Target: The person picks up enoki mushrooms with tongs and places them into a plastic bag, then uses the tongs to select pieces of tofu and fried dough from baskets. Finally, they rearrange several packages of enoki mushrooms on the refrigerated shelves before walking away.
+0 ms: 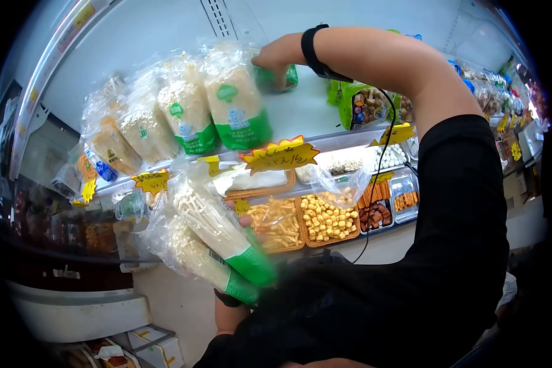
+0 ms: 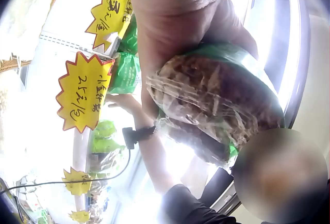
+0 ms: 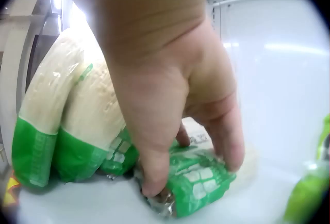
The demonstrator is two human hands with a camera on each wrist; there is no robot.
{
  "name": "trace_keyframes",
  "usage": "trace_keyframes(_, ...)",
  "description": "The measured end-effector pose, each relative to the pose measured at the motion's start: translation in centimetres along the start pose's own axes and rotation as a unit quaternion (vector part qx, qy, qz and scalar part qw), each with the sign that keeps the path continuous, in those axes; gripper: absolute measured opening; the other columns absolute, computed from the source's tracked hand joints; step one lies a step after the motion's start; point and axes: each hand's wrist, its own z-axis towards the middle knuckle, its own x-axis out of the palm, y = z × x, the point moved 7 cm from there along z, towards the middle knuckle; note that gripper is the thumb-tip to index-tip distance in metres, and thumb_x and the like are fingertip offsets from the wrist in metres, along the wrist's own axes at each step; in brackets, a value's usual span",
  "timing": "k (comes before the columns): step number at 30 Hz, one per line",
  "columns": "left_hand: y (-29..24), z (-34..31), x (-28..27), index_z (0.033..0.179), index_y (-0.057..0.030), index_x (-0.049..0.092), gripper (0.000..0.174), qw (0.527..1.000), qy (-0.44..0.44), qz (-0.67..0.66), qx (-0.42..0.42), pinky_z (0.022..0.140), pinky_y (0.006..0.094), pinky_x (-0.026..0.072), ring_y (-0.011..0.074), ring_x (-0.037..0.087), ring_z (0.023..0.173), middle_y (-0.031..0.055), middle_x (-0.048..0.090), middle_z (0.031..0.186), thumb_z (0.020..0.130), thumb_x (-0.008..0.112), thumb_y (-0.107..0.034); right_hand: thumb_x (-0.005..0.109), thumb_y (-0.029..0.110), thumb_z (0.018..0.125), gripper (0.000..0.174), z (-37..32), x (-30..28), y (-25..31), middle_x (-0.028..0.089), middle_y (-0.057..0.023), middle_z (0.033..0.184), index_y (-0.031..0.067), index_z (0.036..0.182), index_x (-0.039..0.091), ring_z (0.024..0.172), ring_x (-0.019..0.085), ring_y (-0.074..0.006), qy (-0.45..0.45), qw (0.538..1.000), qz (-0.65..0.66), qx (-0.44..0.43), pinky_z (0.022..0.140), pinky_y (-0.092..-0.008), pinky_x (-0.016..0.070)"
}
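My left hand (image 1: 246, 221), mostly hidden, holds two clear, green-bottomed bags of long white mushrooms (image 1: 205, 214) below the upper shelf's edge. In the left wrist view the hand (image 2: 180, 25) grips a bag (image 2: 216, 97), seen end-on and brownish. On the upper shelf my right hand (image 1: 277, 56) reaches behind the price sign, beside the standing mushroom bags (image 1: 233, 98). The right wrist view shows that hand (image 3: 175, 85) with thumb and fingers curled round a small green and clear packet (image 3: 201, 188) lying on the shelf; its contents are mostly hidden.
Mushroom bags (image 1: 150, 132) stand at left on the shelf, green bags (image 1: 365, 104) at right. Yellow price signs (image 1: 279, 154) line its edge. Below are trays of yellow cubes (image 1: 329, 218) and other foods. A black cable (image 1: 386, 141) hangs from the right wrist.
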Motion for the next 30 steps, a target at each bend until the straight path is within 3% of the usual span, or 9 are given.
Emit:
trace_keyframes(2,0.2,-0.4,-1.4,0.156,-0.0213,0.023,0.078,0.997,-0.037,-0.060,-0.021,0.099,0.0753,0.0393,0.0398,0.042,0.126,0.0137,0.034,0.147,0.094,0.064,-0.044,0.089,0.032,0.053,0.083,0.1,0.1,-0.2,0.067,-0.0205,0.110,0.0002,0.123,0.056,0.101,0.066,-0.0367,-0.011,1.000,0.025,-0.010,0.085,-0.0429,0.0526)
trace_keyframes(5,0.3,-0.3,-1.9,0.155,-0.0140,0.022,0.103,0.997,-0.062,-0.046,-0.007,0.104,0.0759,0.0343,0.0411,0.034,0.135,0.0147,0.034,0.148,0.076,0.081,-0.043,0.089,0.030,0.054,0.080,1.0,0.7,-0.5,0.068,-0.0200,0.108,0.0005,0.121,0.057,0.101,0.066,-0.0372,-0.032,0.999,0.025,-0.015,0.084,-0.0430,0.0526)
trace_keyframes(11,1.0,-0.2,-4.0,0.156,-0.0187,0.018,0.088,0.993,-0.114,-0.002,-0.004,0.099,0.0742,0.0422,0.0603,0.039,0.129,0.0197,0.037,0.142,0.090,0.070,-0.044,0.088,0.028,0.055,0.077,1.4,1.4,-1.8,0.069,-0.0184,0.106,0.0029,0.123,0.060,0.100,0.066,-0.0369,-0.074,0.997,0.033,-0.012,0.084,-0.0426,0.0526)
trace_keyframes(19,3.2,-0.6,-3.3,0.153,-0.0160,0.023,0.100,0.992,-0.099,0.062,-0.051,0.101,0.0616,0.0462,0.0487,0.047,0.126,0.0179,0.040,0.142,0.079,0.072,-0.061,0.083,0.040,0.064,0.075,0.5,0.1,-1.8,0.068,-0.0198,0.114,0.0028,0.125,0.061,0.104,0.065,-0.0367,-0.034,0.999,0.005,0.005,0.089,-0.0434,0.0523)
trace_keyframes(23,2.9,-0.2,-1.7,0.152,-0.0148,0.026,0.106,0.976,-0.121,0.183,-0.004,0.102,0.0547,0.0478,0.0416,0.051,0.124,0.0166,0.041,0.142,0.074,0.072,-0.069,0.069,0.049,0.084,0.069,-4.7,-5.8,-1.7,0.064,-0.0211,0.124,0.0051,0.136,0.056,0.110,0.065,-0.0351,-0.086,0.996,0.021,0.022,0.090,-0.0436,0.0550)
trace_keyframes(25,2.9,0.9,0.1,0.151,-0.0143,0.027,0.109,0.950,-0.140,0.275,0.034,0.103,0.0513,0.0486,0.0380,0.052,0.123,0.0160,0.042,0.142,0.071,0.071,-0.074,0.047,0.054,0.097,0.067,-10.5,-7.4,0.0,0.061,-0.0219,0.127,0.0003,0.138,0.052,0.102,0.068,-0.0369,-0.084,0.966,0.237,0.049,0.082,-0.0484,0.0594)
trace_keyframes(27,2.8,2.3,1.3,0.150,-0.0137,0.029,0.112,0.925,-0.149,0.345,0.050,0.103,0.0479,0.0494,0.0344,0.054,0.122,0.0154,0.043,0.142,0.068,0.071,-0.078,0.055,0.062,0.092,0.078,-16.5,-8.3,3.9,0.062,-0.0239,0.126,0.0047,0.145,0.046,0.110,0.066,-0.0343,-0.105,0.919,0.378,0.040,0.083,-0.0421,0.0596)
trace_keyframes(29,2.4,4.1,1.7,0.149,-0.0082,0.030,0.117,0.901,-0.135,0.413,-0.005,0.106,0.0425,0.0474,0.0302,0.054,0.125,0.0159,0.044,0.144,0.066,0.074,-0.078,0.045,0.075,0.090,0.092,-18.5,-7.1,6.9,0.060,-0.0274,0.127,0.0045,0.150,0.037,0.108,0.067,-0.0315,-0.086,0.891,0.444,-0.041,0.077,-0.0396,0.0620)
trace_keyframes(30,2.5,5.3,1.8,0.149,-0.0061,0.031,0.118,0.898,-0.109,0.425,-0.035,0.107,0.0428,0.0469,0.0299,0.053,0.126,0.0159,0.045,0.144,0.065,0.076,-0.076,0.049,0.074,0.089,0.093,-18.9,-6.3,8.0,0.060,-0.0273,0.126,0.0044,0.149,0.037,0.107,0.067,-0.0302,-0.083,0.879,0.466,-0.063,0.077,-0.0384,0.0617)
